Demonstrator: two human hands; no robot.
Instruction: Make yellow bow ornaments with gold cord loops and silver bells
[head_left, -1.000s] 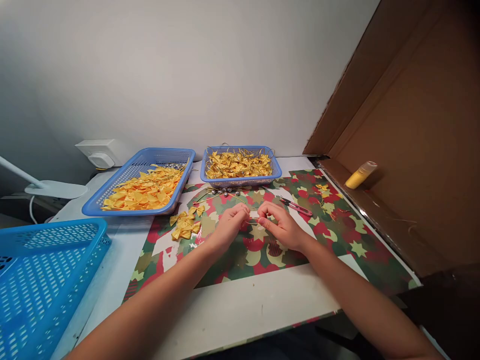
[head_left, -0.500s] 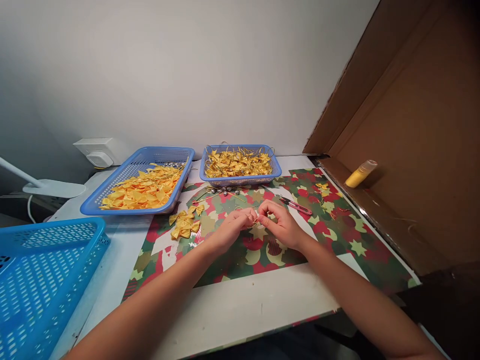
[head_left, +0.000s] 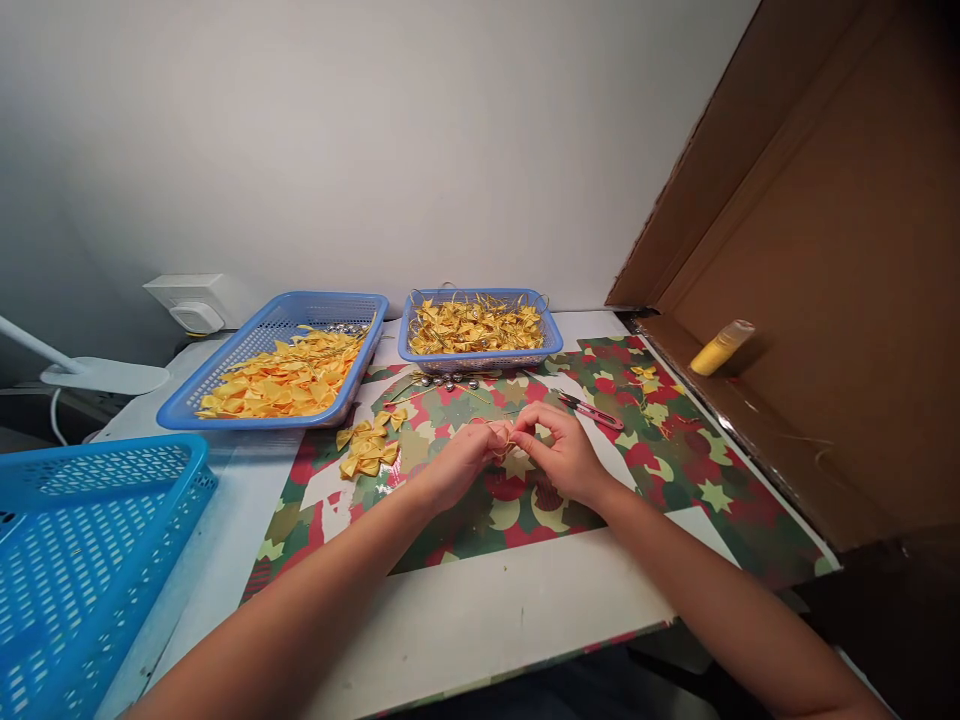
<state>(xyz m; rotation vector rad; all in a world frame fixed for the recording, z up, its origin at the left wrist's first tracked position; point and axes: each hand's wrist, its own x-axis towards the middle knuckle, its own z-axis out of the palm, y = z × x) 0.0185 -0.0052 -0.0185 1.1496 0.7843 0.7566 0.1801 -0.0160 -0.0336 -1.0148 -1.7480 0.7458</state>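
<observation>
Bright blue basket (head_left: 199,452) nearest, at my left, lattice-walled; my left hand (head_left: 472,458) and right hand (head_left: 561,452) meet over patterned sheet (head_left: 457,535), fingertips of both pinching thin gold cord (head_left: 508,445) between them; loose yellow bows (head_left: 369,446) left of hands; silver bells (head_left: 450,381) beyond; wide blue tray (head_left: 255,424) heaped with yellow pieces (head_left: 289,378), more bells at far end; smaller blue tray (head_left: 480,358) farthest, full of corded bows (head_left: 478,326).

Craft wkshop, judging by blue basket (head_left: 487,360) w/ yel. bows (head_left: 476,326) & snips (head_left: 600,415).
</observation>
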